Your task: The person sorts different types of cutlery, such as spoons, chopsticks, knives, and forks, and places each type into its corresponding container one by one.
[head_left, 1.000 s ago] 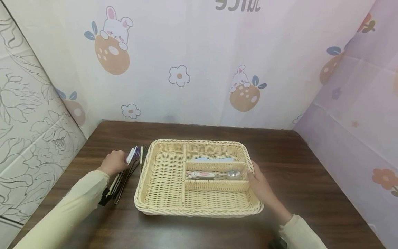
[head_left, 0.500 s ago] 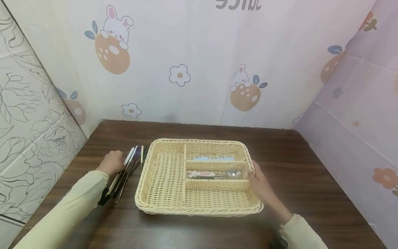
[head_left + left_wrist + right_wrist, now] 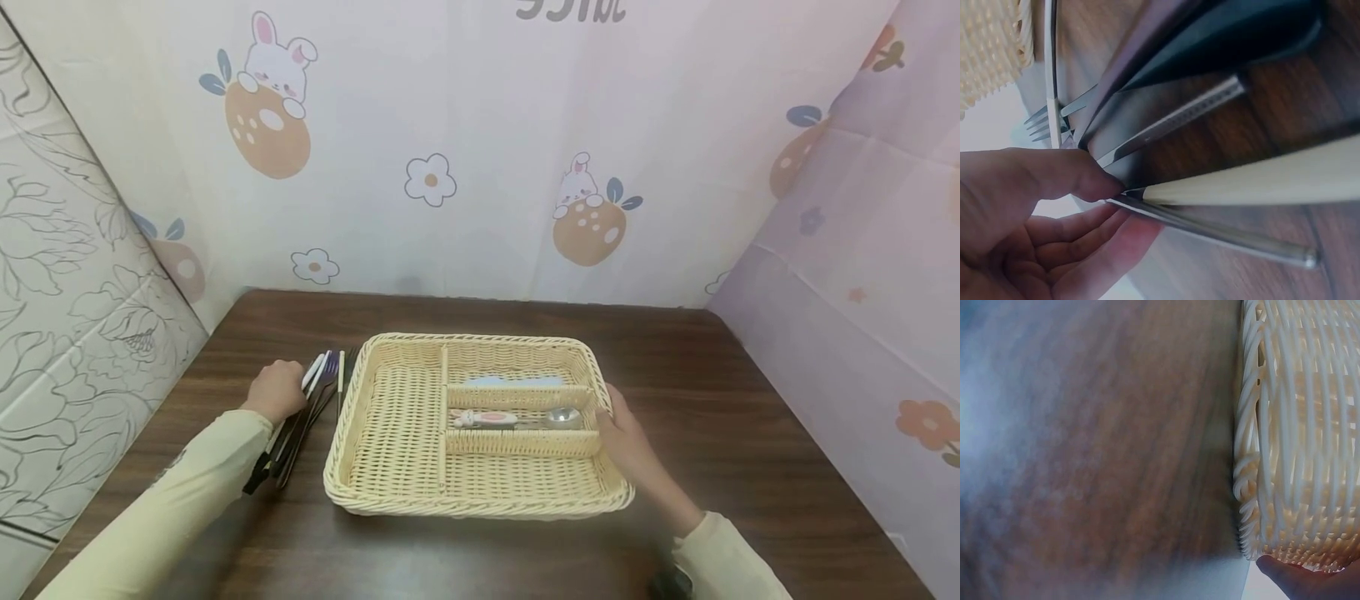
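Observation:
At the left of the table my left hand [image 3: 277, 392] is over a bunch of cutlery [image 3: 324, 392]. In the left wrist view its thumb and fingers pinch a slim silver-handled piece of cutlery [image 3: 1229, 237]; its other end is hidden by the hand. A cream handle [image 3: 1260, 175] lies right against that pinch, and I cannot tell whether it is held too. My right hand [image 3: 626, 437] grips the right side of a woven divided basket [image 3: 480, 507], thumb at the rim. A spoon [image 3: 562, 417] with a rabbit-decorated handle [image 3: 487, 420] lies in the basket's middle right compartment.
A pale blue-white item [image 3: 513, 382] sits in the back right compartment, its kind unclear. Beside the basket's left wall lie a fork [image 3: 1038, 125] and a dark, broad handle [image 3: 1229, 44]. Patterned curtains [image 3: 480, 250] border the brown table [image 3: 420, 558] at the back and sides.
My left hand has shifted slightly at the cutlery, first a little away, then back to the right. My right hand and the basket have stayed in place.

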A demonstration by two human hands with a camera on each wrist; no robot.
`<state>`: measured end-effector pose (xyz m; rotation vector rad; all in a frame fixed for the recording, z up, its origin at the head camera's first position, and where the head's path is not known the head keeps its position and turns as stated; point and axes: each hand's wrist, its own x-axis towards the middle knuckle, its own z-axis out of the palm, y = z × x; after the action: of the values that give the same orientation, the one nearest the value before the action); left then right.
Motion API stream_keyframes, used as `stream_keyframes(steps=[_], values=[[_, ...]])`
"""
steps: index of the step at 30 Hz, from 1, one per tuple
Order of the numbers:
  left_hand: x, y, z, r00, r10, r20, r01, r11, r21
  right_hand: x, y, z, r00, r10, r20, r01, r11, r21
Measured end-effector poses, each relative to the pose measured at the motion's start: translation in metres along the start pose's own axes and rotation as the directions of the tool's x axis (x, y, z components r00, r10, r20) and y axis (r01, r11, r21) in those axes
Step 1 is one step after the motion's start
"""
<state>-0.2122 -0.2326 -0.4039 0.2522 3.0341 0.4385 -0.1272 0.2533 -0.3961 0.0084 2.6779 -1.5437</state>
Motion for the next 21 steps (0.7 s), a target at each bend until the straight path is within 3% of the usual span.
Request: stream_keyframes(steps=[6,12,21], values=[[-0.003,-0.001,-0.004,0.998,-0.024,0.053,0.027,0.997,-0.066,0.001,0.001,0.001,0.999,-0.031,-0.007,0.032,0.999,0.011],[-0.005,-0.003,-0.013,0.997,-0.006,0.078,0.013,0.996,-0.09,0.001,0.002,0.002,0.999,-0.033,-0.004,0.033,0.999,0.034],[-0.006,0.011,-0.039,0.998,0.067,-0.002,-0.067,0.997,-0.038,0.002,0.001,0.0,1.0,-0.024,-0.009,0.024,1.0,0.014]])
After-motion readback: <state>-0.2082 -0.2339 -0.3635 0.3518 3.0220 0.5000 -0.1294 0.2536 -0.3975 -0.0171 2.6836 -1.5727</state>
